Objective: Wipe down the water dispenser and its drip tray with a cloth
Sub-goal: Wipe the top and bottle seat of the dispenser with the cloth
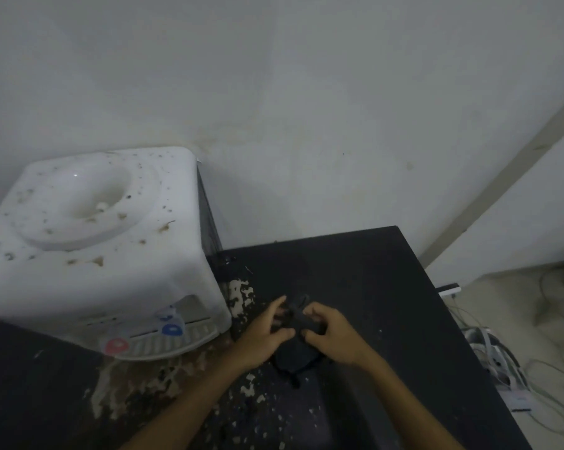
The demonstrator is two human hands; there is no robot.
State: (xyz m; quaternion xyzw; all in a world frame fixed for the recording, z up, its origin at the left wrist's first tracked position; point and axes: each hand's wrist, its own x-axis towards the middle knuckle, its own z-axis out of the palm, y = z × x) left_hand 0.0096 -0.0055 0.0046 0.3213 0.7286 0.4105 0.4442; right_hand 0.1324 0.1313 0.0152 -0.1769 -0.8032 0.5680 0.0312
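- Dim room: a pale wall (pixel 306 92) behind a black table (pixel 371 271) whose coating has flaked off in patches.
- Left hand (pixel 271 332) and right hand (pixel 329 332) are close together, fingers curled, both pinching a dark cloth (pixel 295 355) by its top. The rest sags toward the table.
- Just left of the hands stands the dispenser (pixel 95 238), its white top spotted with brown stains. The tray (pixel 183 341) juts from its front, under a red tap (pixel 116 345) and a blue tap (pixel 172 329).
- Risks: a bunched cloth would likely smear the stains instead of lifting them. If it drags over the table it may carry flakes onto the dispenser. Wiping the tray could nudge a tap.
- Hard to read: the cloth's edges blur into the black table, and the dispenser's front face is mostly out of sight. Cables (pixel 534 368) trail on the floor at right.
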